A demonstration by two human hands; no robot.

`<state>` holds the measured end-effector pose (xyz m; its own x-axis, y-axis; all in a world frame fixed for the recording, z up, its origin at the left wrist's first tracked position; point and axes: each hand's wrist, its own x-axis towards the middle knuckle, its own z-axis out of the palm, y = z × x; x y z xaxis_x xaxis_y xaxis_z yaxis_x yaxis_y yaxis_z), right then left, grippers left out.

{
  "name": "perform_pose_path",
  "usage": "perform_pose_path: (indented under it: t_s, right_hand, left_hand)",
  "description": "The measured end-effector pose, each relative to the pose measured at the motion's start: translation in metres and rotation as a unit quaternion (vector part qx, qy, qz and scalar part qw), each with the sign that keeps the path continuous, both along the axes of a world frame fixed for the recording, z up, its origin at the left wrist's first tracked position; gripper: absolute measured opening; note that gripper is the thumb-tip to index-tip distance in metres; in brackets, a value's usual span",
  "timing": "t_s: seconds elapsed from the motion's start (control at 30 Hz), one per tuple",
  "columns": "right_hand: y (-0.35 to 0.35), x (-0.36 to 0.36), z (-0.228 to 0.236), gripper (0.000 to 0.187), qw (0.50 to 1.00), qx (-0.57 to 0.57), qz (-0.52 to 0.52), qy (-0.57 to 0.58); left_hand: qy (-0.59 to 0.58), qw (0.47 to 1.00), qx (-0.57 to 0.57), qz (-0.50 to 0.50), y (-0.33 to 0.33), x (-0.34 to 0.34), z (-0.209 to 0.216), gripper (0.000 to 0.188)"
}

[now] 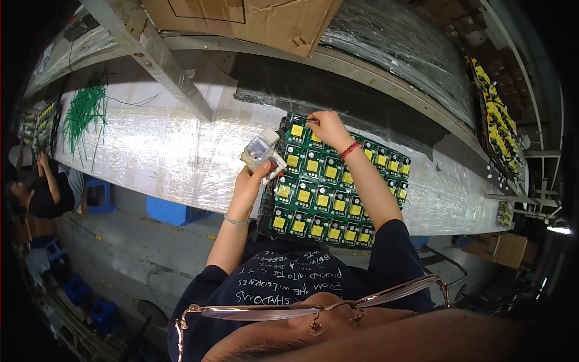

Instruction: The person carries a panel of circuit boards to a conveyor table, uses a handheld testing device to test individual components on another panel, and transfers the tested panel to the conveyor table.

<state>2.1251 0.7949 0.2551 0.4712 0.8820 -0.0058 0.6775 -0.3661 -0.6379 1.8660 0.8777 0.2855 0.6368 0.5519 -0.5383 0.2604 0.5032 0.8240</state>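
My left hand (248, 181) grips a white boxy item with a clear, bluish window (258, 148); its exact kind does not show. It is held at the left edge of a block of green circuit boards (313, 203), each bearing a yellow part. Over the far left rows of these boards is my right hand (329, 130), fingers pinched together. Something thin, dark and reddish shows at its fingertips, too small to name. The boards lie in rows in a black tray (263, 226) close in front of me.
A heap of green wires or ties (85, 111) lies on the film-wrapped bench (163, 163) at left. A metal post (151, 57) and a cardboard box (253, 24) stand beyond. More yellow-topped boards (494, 114) are at far right. Another person (51, 187) works at left, near blue stools (172, 210).
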Motion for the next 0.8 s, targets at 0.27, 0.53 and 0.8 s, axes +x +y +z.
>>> perform_pose_path:
  t_s: [0.27,0.53,0.8]
  right_hand:
    - [-0.004,0.005,0.008,0.021,0.998,0.053,-0.034,0.02]
    - [-0.04,0.029,0.005,0.019,0.999,-0.006,-0.035,0.024]
    - [-0.057,0.029,-0.006,0.02,0.998,-0.017,-0.059,0.023]
  left_hand:
    - [-0.013,1.0,-0.011,-0.003,0.001,0.007,-0.004,0.055]
    - [-0.034,0.999,0.013,-0.034,-0.018,0.022,-0.029,0.058]
    - [-0.008,0.999,0.03,-0.034,-0.029,0.03,-0.035,0.057]
